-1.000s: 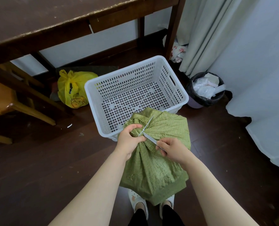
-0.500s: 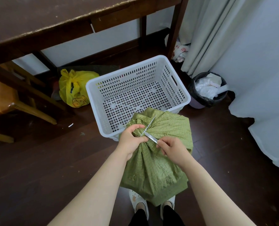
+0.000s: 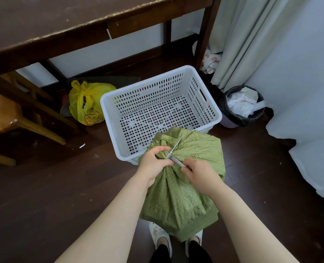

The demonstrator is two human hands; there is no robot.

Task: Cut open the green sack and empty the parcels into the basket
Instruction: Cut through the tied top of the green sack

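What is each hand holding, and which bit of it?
The left hand grips the green sack by its bunched neck. The right hand holds the scissors by their handles, which it hides.

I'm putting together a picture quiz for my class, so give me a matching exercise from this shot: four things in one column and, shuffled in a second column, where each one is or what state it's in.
Column one:
1. green sack
2. white basket
3. yellow bag
4. scissors

Column two:
A. held in the right hand
B. lies left of the basket
C. gathered neck gripped by the left hand
D. no parcels inside yet

Pairs: 1-C, 2-D, 3-B, 4-A
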